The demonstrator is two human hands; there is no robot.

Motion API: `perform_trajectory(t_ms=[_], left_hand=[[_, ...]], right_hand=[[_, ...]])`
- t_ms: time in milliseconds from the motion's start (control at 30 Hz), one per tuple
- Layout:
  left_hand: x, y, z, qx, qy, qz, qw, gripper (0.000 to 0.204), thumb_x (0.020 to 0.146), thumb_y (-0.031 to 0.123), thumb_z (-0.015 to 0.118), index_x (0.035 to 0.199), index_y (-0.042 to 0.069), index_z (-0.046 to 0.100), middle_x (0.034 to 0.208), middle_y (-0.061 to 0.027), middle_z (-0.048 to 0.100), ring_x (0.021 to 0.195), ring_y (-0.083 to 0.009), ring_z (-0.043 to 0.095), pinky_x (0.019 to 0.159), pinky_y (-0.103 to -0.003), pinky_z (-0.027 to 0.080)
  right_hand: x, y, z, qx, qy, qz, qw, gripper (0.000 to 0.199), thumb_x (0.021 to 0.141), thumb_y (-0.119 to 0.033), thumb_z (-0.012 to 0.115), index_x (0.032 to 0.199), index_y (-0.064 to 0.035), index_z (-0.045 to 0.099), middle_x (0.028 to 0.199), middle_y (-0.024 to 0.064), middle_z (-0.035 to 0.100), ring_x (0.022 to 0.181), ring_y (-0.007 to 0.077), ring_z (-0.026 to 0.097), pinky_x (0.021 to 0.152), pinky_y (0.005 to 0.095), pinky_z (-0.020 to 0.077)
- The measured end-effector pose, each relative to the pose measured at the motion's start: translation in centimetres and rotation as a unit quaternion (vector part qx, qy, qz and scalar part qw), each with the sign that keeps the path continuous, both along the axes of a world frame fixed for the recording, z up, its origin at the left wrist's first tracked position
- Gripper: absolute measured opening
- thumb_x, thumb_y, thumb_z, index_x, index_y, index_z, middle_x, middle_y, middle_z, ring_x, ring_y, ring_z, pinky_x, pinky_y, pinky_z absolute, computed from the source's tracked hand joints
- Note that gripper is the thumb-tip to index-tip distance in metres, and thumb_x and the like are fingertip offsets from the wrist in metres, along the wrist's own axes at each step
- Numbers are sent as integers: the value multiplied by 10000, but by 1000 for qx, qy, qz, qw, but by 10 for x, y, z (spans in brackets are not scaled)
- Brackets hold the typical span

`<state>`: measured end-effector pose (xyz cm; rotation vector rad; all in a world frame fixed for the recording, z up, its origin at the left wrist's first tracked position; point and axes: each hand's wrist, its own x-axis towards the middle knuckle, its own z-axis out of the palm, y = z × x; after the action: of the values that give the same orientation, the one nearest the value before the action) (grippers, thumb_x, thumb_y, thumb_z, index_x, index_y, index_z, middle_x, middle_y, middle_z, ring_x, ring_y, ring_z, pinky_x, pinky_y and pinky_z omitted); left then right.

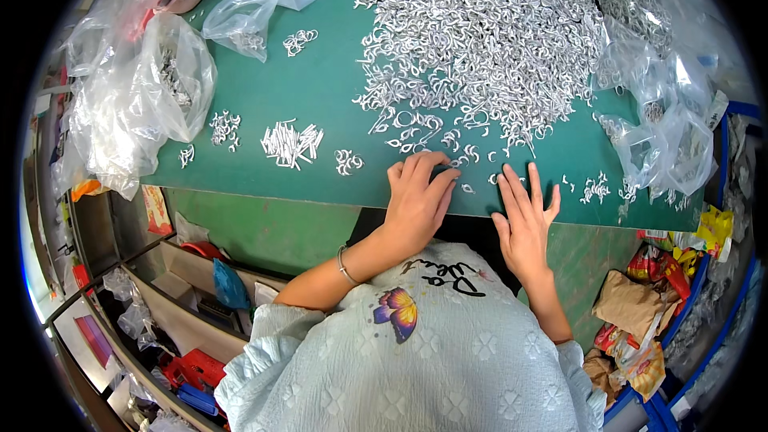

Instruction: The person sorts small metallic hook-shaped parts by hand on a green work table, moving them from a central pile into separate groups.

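A large heap of small silvery metal pieces [480, 24], hooks, rings and bars among them, spreads over the green table [264, 96]. At the heap's near edge my left hand [416, 202] is curled, thumb and index finger close together beside a few loose pieces. Whatever lies between those fingertips is too small to make out. My right hand [525, 220] rests at the table's front edge, fingers stretched and spread, its fingertips next to a few small curved pieces. A single small piece [468, 188] lies between the two hands.
Sorted small piles lie to the left, among them straight bars [292, 144] and curved pieces [349, 162]. Another small pile [595, 189] sits right of my right hand. Clear plastic bags [180, 84] crowd the left side, and more bags [668, 144] the right.
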<state>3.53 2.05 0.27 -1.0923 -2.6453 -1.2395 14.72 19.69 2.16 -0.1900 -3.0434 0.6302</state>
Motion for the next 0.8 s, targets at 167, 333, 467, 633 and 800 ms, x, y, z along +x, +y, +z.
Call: perform_trajectory(t_ms=[167,333,467,633,800], left_hand=[[3,8,1,4,-8,-13,1000,296,763,-5,696,1044,77,651,1129,-68,567,1053,-263,531,864,-401,343],[4,17,4,2,-4,-32,999,303,765,7,699,1055,83,652,1128,-64,569,1061,-260,531,864,-402,343],[4,12,2,-8,-3,-42,999,326,768,25,696,1084,87,649,1155,-59,572,1080,-258,530,866,-407,345],[8,24,0,-29,47,-131,990,356,778,51,667,1133,55,635,1260,-59,566,1126,-248,525,868,-419,347],[5,18,1,-32,34,-112,993,344,790,62,681,1130,56,629,1236,-61,574,1128,-251,521,866,-426,341]], right_hand=[[9,5,-6,7,42,-48,998,417,889,-163,602,1293,-66,568,1431,48,475,1415,327,303,1103,623,97],[1,-1,4,39,10,-53,998,394,899,-156,583,1284,-76,579,1433,72,474,1420,341,289,1096,627,99],[19,2,-3,80,27,-60,995,425,917,-200,565,1328,-93,553,1493,60,405,1430,356,257,1086,646,120],[13,-1,-6,44,-56,12,997,644,859,-275,627,1436,-74,420,1537,64,335,1449,329,222,1106,670,77],[21,20,-7,121,-66,-90,986,668,868,-253,617,1456,-49,375,1547,72,321,1460,332,198,1118,648,54]])
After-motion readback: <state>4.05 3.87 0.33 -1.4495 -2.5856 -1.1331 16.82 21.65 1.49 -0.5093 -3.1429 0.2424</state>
